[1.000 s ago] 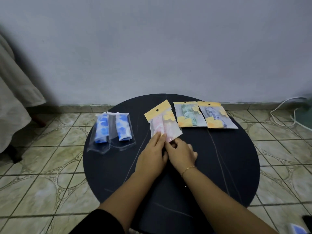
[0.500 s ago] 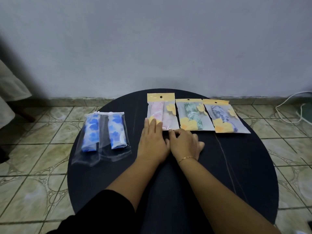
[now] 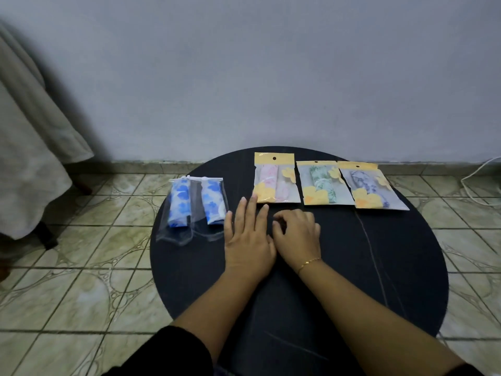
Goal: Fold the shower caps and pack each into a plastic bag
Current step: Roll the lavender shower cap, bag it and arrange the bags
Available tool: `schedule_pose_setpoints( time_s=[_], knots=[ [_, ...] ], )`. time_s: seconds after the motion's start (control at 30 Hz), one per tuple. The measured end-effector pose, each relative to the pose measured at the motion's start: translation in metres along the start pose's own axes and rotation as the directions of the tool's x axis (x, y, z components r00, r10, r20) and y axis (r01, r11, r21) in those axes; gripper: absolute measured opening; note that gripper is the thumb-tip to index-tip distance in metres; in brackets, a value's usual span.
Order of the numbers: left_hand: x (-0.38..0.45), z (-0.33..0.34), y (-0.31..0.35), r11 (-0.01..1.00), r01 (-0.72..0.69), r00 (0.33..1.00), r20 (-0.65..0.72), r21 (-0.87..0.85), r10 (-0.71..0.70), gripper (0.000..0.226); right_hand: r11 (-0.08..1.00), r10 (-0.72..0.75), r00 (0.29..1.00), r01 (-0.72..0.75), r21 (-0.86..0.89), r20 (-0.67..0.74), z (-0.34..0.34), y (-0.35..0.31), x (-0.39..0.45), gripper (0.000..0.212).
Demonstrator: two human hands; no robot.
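On my table (image 3: 352, 267): two clear bags (image 3: 195, 204) far left, three header bags (image 3: 325, 183) in a row right, behind my hands (image 3: 249, 240).

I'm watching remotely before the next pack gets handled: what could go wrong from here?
The left hand lies flat, fingertips beside the pink pack; a careless sweep could knock it out of its row. The two clear bags of blue caps sit near the table edge, corners apparently overhanging, so they might slide off.
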State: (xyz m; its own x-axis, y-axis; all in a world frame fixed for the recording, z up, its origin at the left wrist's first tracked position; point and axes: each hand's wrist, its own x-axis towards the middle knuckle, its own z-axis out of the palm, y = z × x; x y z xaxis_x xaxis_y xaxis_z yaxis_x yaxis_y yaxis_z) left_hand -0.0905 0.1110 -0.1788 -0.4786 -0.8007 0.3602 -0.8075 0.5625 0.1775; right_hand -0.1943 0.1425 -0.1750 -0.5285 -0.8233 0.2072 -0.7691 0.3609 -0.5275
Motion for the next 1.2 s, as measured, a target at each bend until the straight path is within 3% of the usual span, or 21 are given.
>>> schedule_pose_setpoints(
  time_s=[0.1, 0.17, 0.43, 0.7, 0.9, 1.2],
  knots=[
    [-0.014, -0.01, -0.016, 0.982, 0.18, 0.984, 0.007, 0.054, -0.181, 0.073, 0.994, -0.105, 0.993, 0.106, -0.014, 0.062, 0.003, -0.012, -0.018, 0.028],
    [-0.021, -0.011, -0.026, 0.968, 0.224, 0.968, 0.09, 0.111, -0.235, 0.074, 0.988, -0.141, 0.985, 0.147, -0.051, 0.1, 0.003, -0.016, -0.028, 0.031],
    [-0.049, -0.022, -0.032, 0.986, 0.146, 0.935, 0.314, 0.076, -0.163, 0.062, 0.985, -0.138, 0.983, 0.15, -0.089, 0.122, -0.009, -0.013, -0.06, 0.035],
    [-0.101, -0.035, -0.017, 0.996, -0.093, 0.977, 0.194, 0.012, 0.089, 0.059, 0.952, -0.265, 0.951, 0.284, -0.11, 0.159, -0.022, 0.005, -0.093, 0.054],
    [-0.145, -0.034, 0.002, 0.99, -0.107, 0.988, 0.105, -0.087, 0.115, 0.05, 0.964, -0.267, 0.943, 0.264, 0.037, 0.198, -0.031, 0.009, -0.1, 0.059],
    [-0.17, -0.031, 0.003, 0.978, -0.191, 0.981, 0.02, -0.085, 0.193, 0.046, 0.951, -0.29, 0.947, 0.301, -0.069, 0.137, -0.025, 0.0, -0.108, 0.033]
  ],
)
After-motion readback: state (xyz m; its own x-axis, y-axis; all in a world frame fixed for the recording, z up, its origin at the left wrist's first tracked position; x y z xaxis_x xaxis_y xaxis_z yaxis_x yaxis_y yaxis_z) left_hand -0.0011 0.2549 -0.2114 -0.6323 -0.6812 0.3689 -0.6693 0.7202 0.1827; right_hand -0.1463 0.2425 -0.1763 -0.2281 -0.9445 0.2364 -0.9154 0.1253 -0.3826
